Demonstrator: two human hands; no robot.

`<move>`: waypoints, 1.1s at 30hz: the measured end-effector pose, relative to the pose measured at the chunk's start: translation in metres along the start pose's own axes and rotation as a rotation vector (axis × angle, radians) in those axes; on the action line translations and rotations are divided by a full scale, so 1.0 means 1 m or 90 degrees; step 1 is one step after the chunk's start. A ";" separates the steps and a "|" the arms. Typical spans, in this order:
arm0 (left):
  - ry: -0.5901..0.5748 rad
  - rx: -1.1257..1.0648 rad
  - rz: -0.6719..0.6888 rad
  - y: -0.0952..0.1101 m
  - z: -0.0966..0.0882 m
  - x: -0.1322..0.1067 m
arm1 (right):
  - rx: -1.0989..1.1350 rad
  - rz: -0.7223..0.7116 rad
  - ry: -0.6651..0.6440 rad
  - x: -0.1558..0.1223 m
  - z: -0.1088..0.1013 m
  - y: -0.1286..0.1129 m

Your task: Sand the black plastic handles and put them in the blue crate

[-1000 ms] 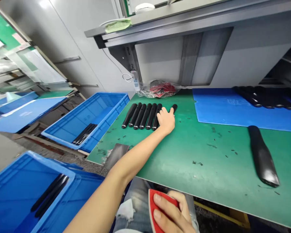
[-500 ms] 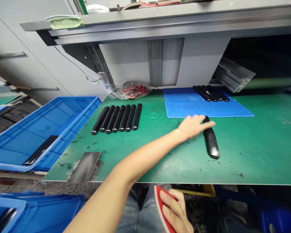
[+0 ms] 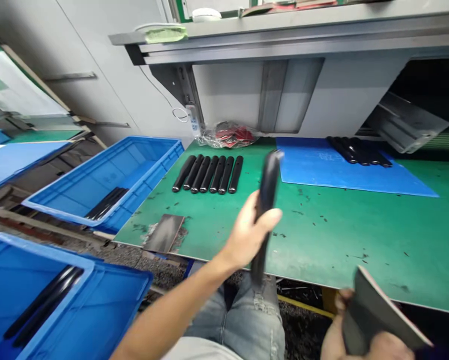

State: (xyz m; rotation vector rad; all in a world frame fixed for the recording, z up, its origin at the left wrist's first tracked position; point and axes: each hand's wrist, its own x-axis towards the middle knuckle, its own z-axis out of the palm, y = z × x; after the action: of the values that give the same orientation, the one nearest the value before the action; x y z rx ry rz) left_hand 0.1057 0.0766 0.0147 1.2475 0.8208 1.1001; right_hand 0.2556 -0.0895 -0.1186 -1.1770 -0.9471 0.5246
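My left hand [image 3: 245,232] is wrapped around a glossy black tube [image 3: 267,182], held up almost upright over the front of the green table and blurred by motion. At the lower right, my right hand [image 3: 335,337] grips a flat sanding pad [image 3: 367,310] with its dark grey face showing and a pale edge. Several similar black tubes [image 3: 207,175] lie side by side on the table to the left. A second group of black tubes [image 3: 355,151] rests on the blue sheet [image 3: 314,162] at the back right.
A dark grey plate [image 3: 165,232] lies at the table's [image 3: 322,250] front left corner amid scraps. Left of the table, a blue crate [image 3: 138,150] and a nearer blue crate [image 3: 112,295] hold black pieces. A plastic bag with red pieces [image 3: 234,135] sits under the shelf beam [image 3: 284,45].
My left hand has picked the black tube up off the table and brought it left and nearer. My right hand has moved right, its pad turned from red side to grey side. The view has shifted.
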 end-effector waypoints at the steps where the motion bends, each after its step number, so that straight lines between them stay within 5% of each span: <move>1: 0.065 -0.108 -0.087 -0.001 -0.017 -0.024 | -0.008 -0.015 -0.008 0.004 0.014 -0.007; 2: 0.114 -0.202 -0.160 -0.004 -0.031 -0.043 | -0.022 -0.051 -0.036 0.009 0.028 -0.015; 4: 0.161 -0.352 -0.271 -0.012 -0.052 -0.068 | -0.096 -0.260 -0.221 0.017 0.057 -0.032; 6: 0.147 -0.449 -0.347 -0.017 -0.065 -0.078 | -0.142 -0.541 -0.421 0.025 0.083 -0.044; 8: 0.141 -0.498 -0.399 -0.016 -0.073 -0.080 | -0.173 -0.696 -0.492 0.033 0.105 -0.048; 13: 0.157 -0.494 -0.405 -0.006 -0.088 -0.090 | -0.290 -0.506 -0.454 0.071 0.144 -0.030; 17: 0.085 -0.425 -0.417 -0.003 -0.109 -0.116 | -0.333 -0.451 -0.461 0.113 0.155 -0.024; 19: -0.021 -0.461 -0.388 0.000 -0.123 -0.128 | -0.323 -0.315 -0.516 0.121 0.153 -0.028; 21: -0.046 -0.561 -0.307 0.004 -0.136 -0.131 | -0.177 -0.071 -0.508 0.115 0.150 -0.035; 24: 0.140 -0.673 -0.255 0.010 -0.143 -0.121 | 0.168 0.287 -0.334 0.093 0.152 -0.045; 26: 0.258 -0.634 -0.303 0.012 -0.142 -0.109 | 0.318 0.421 -0.293 0.079 0.158 -0.050; 30: 0.284 -0.472 -0.292 0.006 -0.135 -0.097 | 0.387 0.478 -0.333 0.061 0.170 -0.053; 33: 0.274 -0.373 -0.237 -0.002 -0.132 -0.102 | 0.269 0.350 -0.352 0.045 0.168 -0.047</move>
State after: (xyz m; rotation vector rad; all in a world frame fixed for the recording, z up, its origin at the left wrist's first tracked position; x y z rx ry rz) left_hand -0.0481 0.0209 -0.0181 0.3532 0.9143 1.1960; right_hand 0.1322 0.0199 -0.0459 -0.9057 -0.8996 1.4735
